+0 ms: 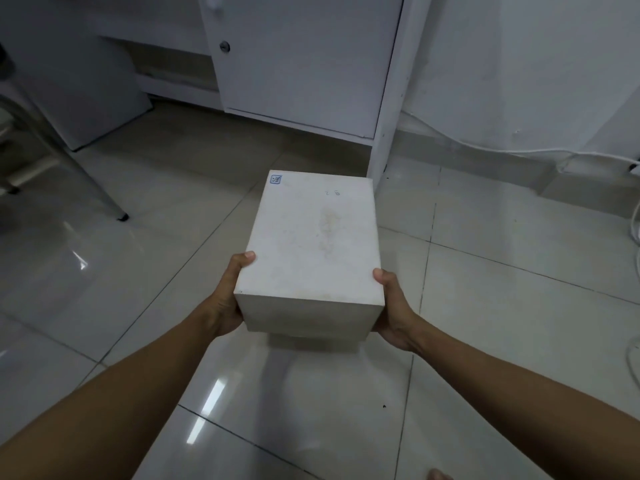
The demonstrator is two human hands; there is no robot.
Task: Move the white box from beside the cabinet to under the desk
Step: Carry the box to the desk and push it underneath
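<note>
A white box (pixel 313 244) with a small blue sticker at its far left corner is held above the tiled floor. My left hand (pixel 230 299) grips its near left side, thumb on the lid. My right hand (pixel 393 310) grips the near right side the same way. The fingers of both hands are hidden under the box. Straight ahead stands the white cabinet (pixel 301 64) with a round lock on its door. To its left opens the dark space under the desk (pixel 166 67).
A metal chair leg (pixel 104 199) slants down to the floor at the left. White cables (pixel 519 150) run along the wall and floor at the right. A white panel (pixel 86 84) closes the desk space on the left. Glossy tiles (pixel 166 237) lie in front.
</note>
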